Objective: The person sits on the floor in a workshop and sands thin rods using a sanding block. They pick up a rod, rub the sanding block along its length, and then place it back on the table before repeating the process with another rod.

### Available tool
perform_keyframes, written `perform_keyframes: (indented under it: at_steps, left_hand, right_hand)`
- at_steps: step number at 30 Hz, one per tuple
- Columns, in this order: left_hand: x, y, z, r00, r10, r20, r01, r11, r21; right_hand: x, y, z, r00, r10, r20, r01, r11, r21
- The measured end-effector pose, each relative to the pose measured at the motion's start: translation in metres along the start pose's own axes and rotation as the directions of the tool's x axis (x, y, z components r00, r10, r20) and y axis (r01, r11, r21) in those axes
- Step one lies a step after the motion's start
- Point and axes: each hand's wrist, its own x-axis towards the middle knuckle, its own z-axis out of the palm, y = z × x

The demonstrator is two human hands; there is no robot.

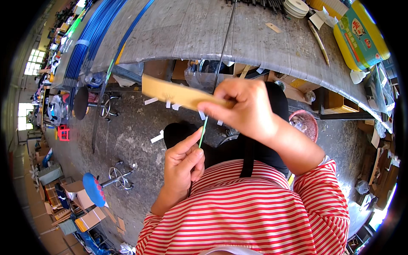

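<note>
My left hand (180, 163) pinches a thin rod between thumb and fingers, in front of my striped shirt. Its lower stretch is a green section (204, 131). The dark upper part (226, 42) slants up across the bench edge. My right hand (248, 106) is closed on one end of a flat tan strip (168, 91), like card or thin wood, blurred by motion. The strip points left, above the green section. Whether my right fingers also touch the rod is hidden.
On the grey workbench (178, 34) lie blue rods (83, 51), a wooden stick (318, 42), white spools (296, 7) and a yellow jug (359, 38). A pink bucket (304, 123) stands below. White paper scraps (157, 136) and a blue-seated stool (93, 189) are at left.
</note>
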Motion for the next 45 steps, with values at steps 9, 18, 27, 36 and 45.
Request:
perform_keyframes:
  at_steps: [9,18,27,36,45]
  left_hand:
    - [0.003,0.000,-0.006,0.993,-0.069,0.092,0.085,0.977,-0.194]
    - [0.003,-0.002,-0.010,0.982,-0.067,0.177,0.116,0.952,-0.285]
    - [0.005,-0.003,-0.012,0.975,-0.071,0.211,0.137,0.940,-0.313]
    - [0.006,-0.010,-0.027,0.990,-0.136,0.021,0.134,0.917,-0.375]
    - [0.006,-0.002,-0.020,0.992,-0.122,0.013,0.121,0.954,-0.274]
  right_hand:
    - [0.002,-0.001,-0.002,0.999,0.025,-0.032,-0.024,0.999,0.021]
    - [0.005,-0.004,-0.007,0.993,0.117,-0.007,-0.116,0.992,0.042]
    - [0.003,-0.001,-0.006,0.996,0.082,-0.035,-0.082,0.997,0.007]
    - [-0.017,0.015,-0.009,0.740,-0.662,-0.118,0.595,0.727,-0.343]
    - [-0.020,0.011,-0.008,0.732,-0.669,-0.131,0.600,0.724,-0.340]
